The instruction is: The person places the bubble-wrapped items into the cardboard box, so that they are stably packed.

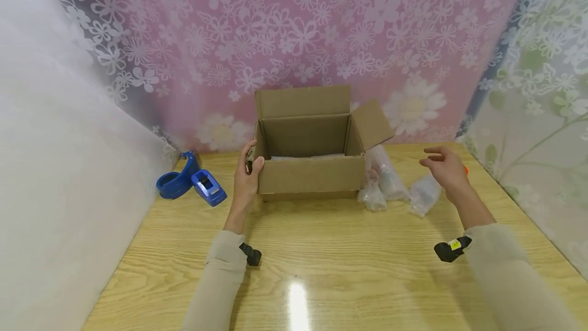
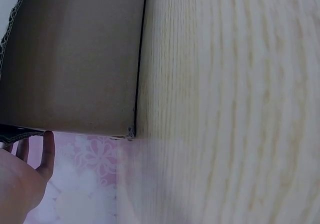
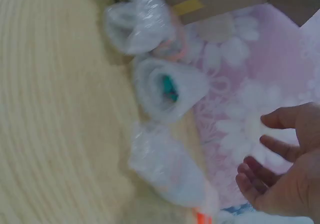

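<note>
An open cardboard box [image 1: 312,175] stands at the back of the table, with some clear wrapping visible low inside it. My left hand [image 1: 248,175] grips its left side, thumb on the front corner and fingers around the folded left flap. Raised above the table to the right, my right hand [image 1: 445,170] holds nothing, its fingers spread and slightly bent. Under and beside it lies a bubble-wrapped bundle [image 1: 423,195]. Between that bundle and the box are a long bubble-wrapped roll [image 1: 388,175], with something green inside in the right wrist view, and a smaller wrapped piece [image 1: 372,195].
A blue tape dispenser [image 1: 176,180] and a smaller blue device [image 1: 209,187] with a dark window lie left of the box. An orange-red item [image 3: 202,217] shows partly beyond the right bundle. Flowered cloth [image 1: 303,40] hangs behind the wooden table [image 1: 321,259].
</note>
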Available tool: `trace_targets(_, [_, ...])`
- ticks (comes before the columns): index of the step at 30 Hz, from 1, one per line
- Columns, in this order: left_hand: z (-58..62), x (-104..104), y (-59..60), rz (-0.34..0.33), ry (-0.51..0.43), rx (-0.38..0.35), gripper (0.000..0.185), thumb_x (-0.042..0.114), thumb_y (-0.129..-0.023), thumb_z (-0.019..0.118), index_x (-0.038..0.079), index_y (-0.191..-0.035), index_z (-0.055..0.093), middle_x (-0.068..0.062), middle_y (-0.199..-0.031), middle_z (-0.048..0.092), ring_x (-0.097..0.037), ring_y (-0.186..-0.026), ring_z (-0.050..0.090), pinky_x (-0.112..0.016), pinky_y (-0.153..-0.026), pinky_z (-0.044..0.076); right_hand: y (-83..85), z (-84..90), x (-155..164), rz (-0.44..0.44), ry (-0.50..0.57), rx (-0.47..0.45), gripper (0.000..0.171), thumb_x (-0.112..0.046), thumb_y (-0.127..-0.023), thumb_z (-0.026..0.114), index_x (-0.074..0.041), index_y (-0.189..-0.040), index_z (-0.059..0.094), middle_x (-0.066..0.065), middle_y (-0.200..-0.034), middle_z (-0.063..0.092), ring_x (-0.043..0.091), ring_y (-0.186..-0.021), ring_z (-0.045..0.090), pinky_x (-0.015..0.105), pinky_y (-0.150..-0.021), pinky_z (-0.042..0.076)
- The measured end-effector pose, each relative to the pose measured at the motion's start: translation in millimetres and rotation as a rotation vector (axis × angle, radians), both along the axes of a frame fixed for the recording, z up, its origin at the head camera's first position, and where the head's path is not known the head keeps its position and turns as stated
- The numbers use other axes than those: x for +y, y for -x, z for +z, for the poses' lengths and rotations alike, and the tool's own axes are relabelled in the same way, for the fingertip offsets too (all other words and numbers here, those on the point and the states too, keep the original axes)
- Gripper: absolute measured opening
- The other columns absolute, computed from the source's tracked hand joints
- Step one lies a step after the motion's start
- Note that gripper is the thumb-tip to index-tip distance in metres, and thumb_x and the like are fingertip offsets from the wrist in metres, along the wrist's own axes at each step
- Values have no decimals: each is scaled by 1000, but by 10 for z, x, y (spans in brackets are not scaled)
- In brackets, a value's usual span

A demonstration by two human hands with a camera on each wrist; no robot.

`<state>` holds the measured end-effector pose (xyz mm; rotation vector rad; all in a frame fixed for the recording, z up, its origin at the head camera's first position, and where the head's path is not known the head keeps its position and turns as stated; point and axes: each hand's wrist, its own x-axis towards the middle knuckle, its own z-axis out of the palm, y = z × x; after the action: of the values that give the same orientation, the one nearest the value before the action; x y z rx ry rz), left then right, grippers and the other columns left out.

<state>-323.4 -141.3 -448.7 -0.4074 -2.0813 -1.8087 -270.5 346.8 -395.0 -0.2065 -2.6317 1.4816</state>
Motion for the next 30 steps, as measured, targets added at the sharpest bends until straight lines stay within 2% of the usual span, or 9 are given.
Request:
trace_targets(2, [-5, 2, 3, -5, -1, 1, 52, 40, -106, 57, 43, -156, 42, 8, -167, 30, -27, -147, 36, -61, -112, 35, -28, -104, 49, -44, -58, -42, 62, -30, -109, 50, 4, -158, 33, 40, -150, 35, 59, -135, 36, 70, -106, 36])
trace_targets(5, [-10, 1, 16, -8, 0, 2, 52, 39, -107, 57, 43, -156, 42, 9, -166, 30, -26, -146, 36, -60, -112, 35, -59, -214, 98, -93, -157, -77, 59, -25, -105, 55, 10, -151, 39, 45, -149, 30, 67, -137, 23, 75, -108, 26])
trace_targets(9, [-12, -5, 29, 2, 7, 1, 52, 44, -105, 58, 45, -155, 42, 12, -165, 32, -23, -146, 37, -58, -112, 36, -74, -306, 151, -113, -216, -160, 61, -24, -101, 59, 13, -146, 39, 49, -156, 9, 74, -139, -5, 80, -107, 13])
trace_targets(12, [-15, -8, 31, 5, 15, -1, 53, 49, -105, 58, 46, -155, 42, 12, -165, 32, -23, -145, 38, -58, -111, 37, -73, -356, 184, -89, -236, -221, 61, -27, -102, 57, 12, -145, 38, 49, -155, 10, 75, -138, -3, 81, -107, 11])
trace_targets(16, [-15, -12, 22, 3, 12, -9, 53, 51, -104, 58, 47, -154, 42, 11, -165, 33, -27, -138, 44, -57, -106, 40, -50, -424, 203, -48, -270, -247, 61, -28, -103, 56, 10, -146, 38, 47, -152, 21, 74, -136, 9, 79, -107, 11])
trace_targets(20, [-4, -6, 12, 9, 9, -16, 53, 51, -104, 58, 48, -154, 42, 10, -164, 34, -30, -128, 50, -56, -100, 44, -14, -507, 197, -27, -285, -226, 62, -25, -101, 61, 6, -150, 40, 47, -148, 29, 70, -133, 22, 77, -105, 20])
trace_targets(23, [1, 5, 6, 10, 12, -15, 52, 51, -104, 58, 48, -154, 42, 10, -164, 33, -29, -130, 49, -56, -101, 44, -6, -551, 195, -3, -276, -188, 61, -17, -99, 62, 4, -152, 42, 47, -147, 34, 70, -132, 25, 75, -103, 27])
trace_targets(27, [0, 9, 2, 6, 10, -17, 53, 49, -104, 58, 48, -154, 42, 11, -164, 34, -27, -127, 50, -53, -100, 44, -18, -565, 206, 36, -228, -149, 62, -5, -94, 56, 5, -153, 41, 45, -151, 33, 71, -133, 21, 58, -90, 47])
trace_targets(30, [-6, -7, -11, 17, 4, -24, 52, 48, -104, 59, 49, -153, 43, 9, -162, 37, -28, -112, 54, -49, -92, 46, -11, -577, 219, 68, -202, -130, 64, -3, -93, 55, 7, -154, 39, 44, -152, 32, 69, -134, 24, 49, -83, 49])
